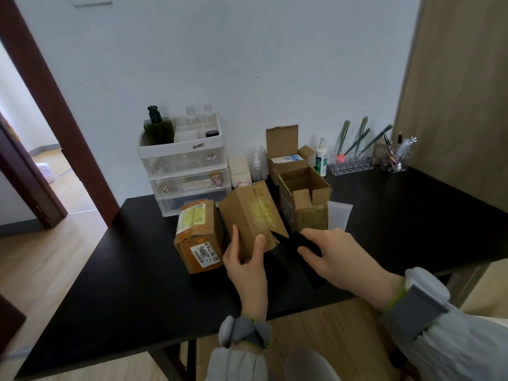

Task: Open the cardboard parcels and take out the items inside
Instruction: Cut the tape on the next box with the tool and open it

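A long taped cardboard parcel lies tilted on the black table. My left hand grips its near end, thumb on top. My right hand holds a black cutting tool whose point touches the parcel's near right corner at the tape seam. Left of it lies a sealed parcel wrapped in orange-brown tape with a white label. Behind on the right stands an open, flaps-up cardboard box. A smaller open box with white and blue contents stands further back.
A white drawer organiser with bottles stands against the wall. Spray bottles, a clear brush rack and a cup of tools line the back. A white flat item lies beside the open box. A doorway opens at left.
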The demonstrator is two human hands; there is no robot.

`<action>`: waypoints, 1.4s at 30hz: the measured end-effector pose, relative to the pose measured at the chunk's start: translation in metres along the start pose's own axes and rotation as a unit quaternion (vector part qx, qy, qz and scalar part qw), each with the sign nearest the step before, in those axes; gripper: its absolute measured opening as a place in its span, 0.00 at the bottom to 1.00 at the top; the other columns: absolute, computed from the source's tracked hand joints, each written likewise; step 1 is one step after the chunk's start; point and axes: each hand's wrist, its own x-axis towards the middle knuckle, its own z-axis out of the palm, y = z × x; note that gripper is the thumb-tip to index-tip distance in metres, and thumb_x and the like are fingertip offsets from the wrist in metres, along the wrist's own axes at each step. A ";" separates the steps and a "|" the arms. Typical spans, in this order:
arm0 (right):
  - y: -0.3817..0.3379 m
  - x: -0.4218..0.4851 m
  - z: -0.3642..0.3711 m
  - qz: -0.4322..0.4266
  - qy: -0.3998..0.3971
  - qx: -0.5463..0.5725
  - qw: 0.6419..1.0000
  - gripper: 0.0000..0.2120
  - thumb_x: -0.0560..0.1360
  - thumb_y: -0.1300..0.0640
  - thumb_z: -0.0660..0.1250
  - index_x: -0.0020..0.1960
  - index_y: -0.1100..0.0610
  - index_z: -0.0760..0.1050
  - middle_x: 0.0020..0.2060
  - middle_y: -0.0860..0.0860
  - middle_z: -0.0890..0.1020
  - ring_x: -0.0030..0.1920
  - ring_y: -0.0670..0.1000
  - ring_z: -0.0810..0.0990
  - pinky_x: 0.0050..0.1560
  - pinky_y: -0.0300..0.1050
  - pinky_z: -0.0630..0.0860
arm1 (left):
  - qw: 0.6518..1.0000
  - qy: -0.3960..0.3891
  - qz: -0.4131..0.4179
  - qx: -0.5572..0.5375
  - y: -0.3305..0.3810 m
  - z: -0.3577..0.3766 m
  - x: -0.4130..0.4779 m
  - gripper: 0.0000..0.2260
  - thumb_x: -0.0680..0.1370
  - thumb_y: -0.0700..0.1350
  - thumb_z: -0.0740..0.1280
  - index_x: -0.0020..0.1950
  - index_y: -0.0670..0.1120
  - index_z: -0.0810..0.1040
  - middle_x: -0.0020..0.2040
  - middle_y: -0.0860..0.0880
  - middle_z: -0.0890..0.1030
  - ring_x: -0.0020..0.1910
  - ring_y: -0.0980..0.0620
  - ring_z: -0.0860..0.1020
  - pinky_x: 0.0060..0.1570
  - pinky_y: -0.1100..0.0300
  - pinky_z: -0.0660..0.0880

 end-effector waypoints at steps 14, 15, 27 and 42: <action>-0.006 0.026 -0.019 0.014 -0.031 -0.015 0.999 0.07 0.77 0.54 0.63 0.52 0.53 0.77 0.39 0.46 0.80 0.38 0.44 0.80 0.38 0.38 0.78 | 0.999 -0.042 0.021 0.006 -0.004 -0.001 0.000 0.25 0.71 0.46 0.73 0.58 0.71 0.70 0.58 0.65 0.65 0.55 0.67 0.68 0.49 0.69 0.67; -0.008 0.031 -0.026 0.018 -0.042 -0.023 0.999 0.07 0.77 0.54 0.63 0.51 0.53 0.78 0.38 0.46 0.81 0.38 0.45 0.80 0.38 0.40 0.78 | 0.999 -0.043 0.023 0.007 -0.003 -0.001 -0.001 0.25 0.71 0.46 0.73 0.58 0.71 0.70 0.58 0.65 0.65 0.55 0.67 0.69 0.48 0.70 0.68; -0.002 0.032 -0.023 0.044 -0.042 0.050 0.997 0.06 0.78 0.53 0.63 0.50 0.50 0.77 0.36 0.46 0.80 0.35 0.42 0.79 0.31 0.34 0.73 | 1.000 -0.022 0.021 0.007 -0.002 0.000 -0.002 0.25 0.70 0.49 0.74 0.56 0.74 0.69 0.58 0.67 0.64 0.56 0.68 0.67 0.51 0.69 0.66; 0.000 0.006 -0.021 0.021 0.068 0.020 0.997 0.02 0.77 0.51 0.63 0.46 0.46 0.74 0.33 0.45 0.79 0.32 0.42 0.80 0.28 0.34 0.73 | 1.000 -0.024 0.010 0.014 -0.004 -0.001 -0.001 0.25 0.68 0.55 0.74 0.55 0.78 0.68 0.58 0.69 0.63 0.55 0.70 0.66 0.49 0.71 0.65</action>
